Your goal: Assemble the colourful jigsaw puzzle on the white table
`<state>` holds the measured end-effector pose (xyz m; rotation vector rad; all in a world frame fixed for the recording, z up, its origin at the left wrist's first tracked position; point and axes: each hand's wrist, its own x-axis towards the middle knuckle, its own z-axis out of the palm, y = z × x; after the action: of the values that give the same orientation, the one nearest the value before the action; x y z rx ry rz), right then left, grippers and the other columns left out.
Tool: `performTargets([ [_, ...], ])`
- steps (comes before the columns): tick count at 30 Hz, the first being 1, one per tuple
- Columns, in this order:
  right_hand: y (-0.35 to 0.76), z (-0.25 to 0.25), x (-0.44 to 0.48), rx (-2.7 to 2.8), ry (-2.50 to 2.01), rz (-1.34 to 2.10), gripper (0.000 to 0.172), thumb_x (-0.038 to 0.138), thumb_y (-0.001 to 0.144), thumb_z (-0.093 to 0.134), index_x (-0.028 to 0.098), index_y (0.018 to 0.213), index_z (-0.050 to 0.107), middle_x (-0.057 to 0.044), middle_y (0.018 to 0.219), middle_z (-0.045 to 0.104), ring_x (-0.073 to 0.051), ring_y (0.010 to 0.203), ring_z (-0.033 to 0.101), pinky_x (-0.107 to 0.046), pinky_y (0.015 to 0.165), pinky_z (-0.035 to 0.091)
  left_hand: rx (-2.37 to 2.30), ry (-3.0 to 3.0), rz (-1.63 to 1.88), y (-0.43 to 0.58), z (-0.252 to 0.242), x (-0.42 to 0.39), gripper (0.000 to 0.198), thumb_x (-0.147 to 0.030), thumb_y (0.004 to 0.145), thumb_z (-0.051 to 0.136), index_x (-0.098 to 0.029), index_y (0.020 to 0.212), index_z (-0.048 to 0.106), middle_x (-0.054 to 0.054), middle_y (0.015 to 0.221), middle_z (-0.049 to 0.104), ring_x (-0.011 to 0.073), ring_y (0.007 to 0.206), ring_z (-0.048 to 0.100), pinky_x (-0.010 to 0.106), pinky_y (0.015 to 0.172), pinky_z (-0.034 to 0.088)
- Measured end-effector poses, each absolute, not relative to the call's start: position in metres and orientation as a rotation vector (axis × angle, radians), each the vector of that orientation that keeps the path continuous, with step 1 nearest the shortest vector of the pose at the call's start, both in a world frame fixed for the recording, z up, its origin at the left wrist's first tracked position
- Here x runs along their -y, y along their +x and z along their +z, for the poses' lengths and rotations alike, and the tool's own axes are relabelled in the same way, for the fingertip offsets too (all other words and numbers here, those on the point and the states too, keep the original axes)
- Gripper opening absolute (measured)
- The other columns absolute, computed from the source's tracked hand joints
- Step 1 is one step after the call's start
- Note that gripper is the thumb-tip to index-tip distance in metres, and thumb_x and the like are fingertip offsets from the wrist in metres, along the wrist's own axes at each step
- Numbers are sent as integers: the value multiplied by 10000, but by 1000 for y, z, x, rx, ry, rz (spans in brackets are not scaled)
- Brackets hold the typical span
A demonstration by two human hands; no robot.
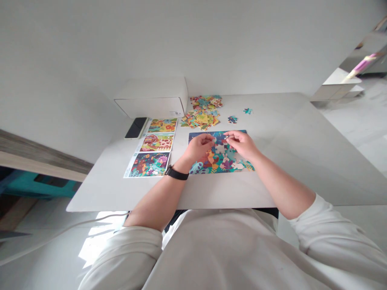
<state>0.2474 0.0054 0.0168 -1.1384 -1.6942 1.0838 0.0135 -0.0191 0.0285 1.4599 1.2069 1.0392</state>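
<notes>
A jigsaw puzzle (pixel 211 166) lies partly assembled on the table, with rabbits and plants on a dark blue and teal ground. Pale gaps show near its middle. Over its upper left part, my left hand (pixel 200 147) is closed in a pinch; a small pale bit shows at the fingertips, too small to name. My right hand (pixel 242 143) pinches above the upper right part, and what is between its fingers I cannot make out. The hands are a little apart and cover some of the puzzle. Two loose puzzle pieces, one dark blue (pixel 232 119) and one teal (pixel 248 110), lie beyond it.
Heaped puzzle pieces (pixel 202 118) lie behind the puzzle, beside a white box (pixel 154 105) against the wall. On the left are a reference sheet with three pictures (pixel 149 164) and a phone (pixel 136 128). The white table (pixel 229 193) ends close to my body.
</notes>
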Motion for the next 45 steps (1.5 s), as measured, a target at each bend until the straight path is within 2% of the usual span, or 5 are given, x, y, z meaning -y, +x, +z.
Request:
performTargets([
  [17, 257, 14, -12, 1738, -1215, 932, 360, 438, 929, 679, 227, 1209, 761, -67, 1009, 810, -197, 797, 697, -312, 711, 556, -1316, 1348, 1150, -5, 37, 10, 332, -467, 852, 829, -194, 932, 659, 51, 880, 787, 136, 694, 681, 245, 632, 521],
  [23, 246, 17, -6, 1693, -1157, 1142, 399, 500, 848, 769, 225, 1133, 720, -64, 1007, 798, -201, 795, 709, -299, 661, 550, -1203, 1212, 1036, 15, 34, 21, 363, -473, 866, 834, -201, 910, 598, 72, 966, 822, 140, 719, 726, 236, 629, 528],
  [31, 244, 21, -2, 1607, -1143, 1208, 398, 614, 828, 767, 235, 908, 679, 2, 755, 693, -183, 679, 629, -287, 587, 481, -1121, 1300, 913, 27, 21, 22, 383, -464, 844, 883, -173, 913, 643, 69, 927, 810, 130, 730, 720, 234, 667, 554],
  [39, 248, 10, -9, 1740, -1202, 1048, 374, 561, 860, 759, 224, 1022, 764, -22, 794, 737, -203, 714, 663, -330, 672, 516, -1156, 1375, 1017, 20, 25, 22, 275, -264, 843, 837, -177, 1063, 697, -6, 802, 719, 110, 650, 666, 204, 585, 521],
  [45, 248, 5, -9, 1836, -1133, 860, 383, 361, 860, 797, 238, 1215, 726, -33, 982, 792, -181, 767, 703, -336, 767, 571, -1213, 1293, 993, 23, 29, 23, 294, -200, 832, 825, -178, 1078, 666, -46, 685, 682, 96, 526, 618, 207, 546, 501],
])
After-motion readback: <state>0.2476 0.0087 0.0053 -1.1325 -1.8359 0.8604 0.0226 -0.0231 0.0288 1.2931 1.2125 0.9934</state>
